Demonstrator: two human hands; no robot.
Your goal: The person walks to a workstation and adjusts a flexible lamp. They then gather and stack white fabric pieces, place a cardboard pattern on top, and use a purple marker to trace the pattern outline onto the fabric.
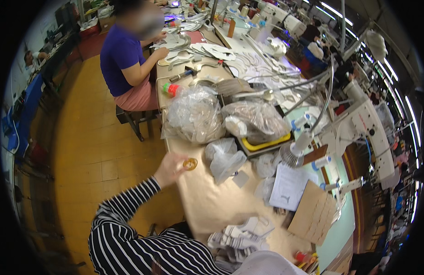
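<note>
My left hand, at the end of a black-and-white striped sleeve, is over the table's left edge. Its fingers are closed on a small amber ring that looks like a roll of tape. Right of it on the tan tabletop lie a knotted clear plastic bag and a small grey card. Closer to me is a stack of white and grey cut pieces. My right hand does not show.
Large clear bags of cut pieces stand beyond my hand, beside a black and yellow tray. A printed sheet, a brown cardboard piece and a white sewing machine are at right. A person in purple sits farther up.
</note>
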